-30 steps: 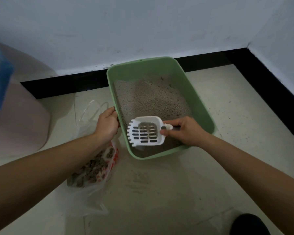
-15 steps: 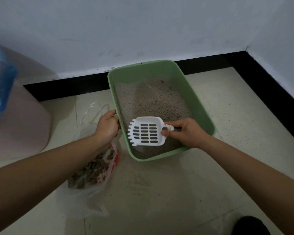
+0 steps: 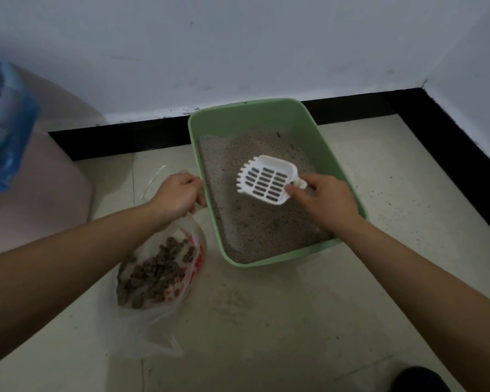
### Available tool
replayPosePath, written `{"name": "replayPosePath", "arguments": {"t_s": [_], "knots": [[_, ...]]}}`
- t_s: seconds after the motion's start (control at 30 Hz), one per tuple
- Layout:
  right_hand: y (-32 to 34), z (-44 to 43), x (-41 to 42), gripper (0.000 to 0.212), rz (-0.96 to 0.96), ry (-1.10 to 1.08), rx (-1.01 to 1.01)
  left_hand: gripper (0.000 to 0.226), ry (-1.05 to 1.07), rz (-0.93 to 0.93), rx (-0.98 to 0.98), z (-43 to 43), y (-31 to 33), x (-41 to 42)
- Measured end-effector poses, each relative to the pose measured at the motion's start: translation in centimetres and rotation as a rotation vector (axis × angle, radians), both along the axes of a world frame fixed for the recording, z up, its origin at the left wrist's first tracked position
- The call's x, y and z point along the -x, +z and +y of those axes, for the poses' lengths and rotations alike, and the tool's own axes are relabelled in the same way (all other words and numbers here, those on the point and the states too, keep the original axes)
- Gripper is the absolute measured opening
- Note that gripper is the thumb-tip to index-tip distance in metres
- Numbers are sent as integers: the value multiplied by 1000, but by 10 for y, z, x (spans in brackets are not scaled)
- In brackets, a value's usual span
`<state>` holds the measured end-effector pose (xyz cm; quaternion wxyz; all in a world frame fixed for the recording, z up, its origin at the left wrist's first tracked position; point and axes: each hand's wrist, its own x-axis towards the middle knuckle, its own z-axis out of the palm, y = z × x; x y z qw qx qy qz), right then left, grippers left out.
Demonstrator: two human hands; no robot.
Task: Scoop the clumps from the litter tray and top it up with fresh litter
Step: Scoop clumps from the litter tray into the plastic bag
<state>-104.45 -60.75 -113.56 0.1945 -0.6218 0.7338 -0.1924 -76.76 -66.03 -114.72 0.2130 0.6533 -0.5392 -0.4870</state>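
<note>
Scoop (image 3: 262, 179) | R hand (image 3: 323, 202) pinches handle | L hand (image 3: 178, 195) grips tray (image 3: 249, 107) rim

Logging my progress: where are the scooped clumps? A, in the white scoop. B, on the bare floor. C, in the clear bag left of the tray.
C: the brown clumps sit inside the clear bag beside the litter tray; the scoop is empty.
</note>
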Motion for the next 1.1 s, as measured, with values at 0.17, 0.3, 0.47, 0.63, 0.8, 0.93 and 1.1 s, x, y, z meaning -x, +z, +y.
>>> {"name": "replayPosePath", "arguments": {"t_s": [0.17,0.3,0.47,0.63,0.8,0.93,1.1], "knots": [[28,-19,-5,34,319,128,-182,24,-42,41,-27,5,0,-1],[55,-26,-1,32,380,233,-386,22,-33,63,-5,12,-5,4],[83,-38,-4,43,460,331,-826,25,-3,77,31,14,-11,12],[97,-65,-34,49,630,456,-1098,22,59,75,64,14,-19,17],[46,-72,-78,33,861,587,-1229,17,91,102,97,18,-29,19],[19,-68,-79,16,886,552,-894,16,65,112,111,17,-32,19],[8,-76,-66,30,765,364,-688,13,47,103,138,16,-38,19]]}}
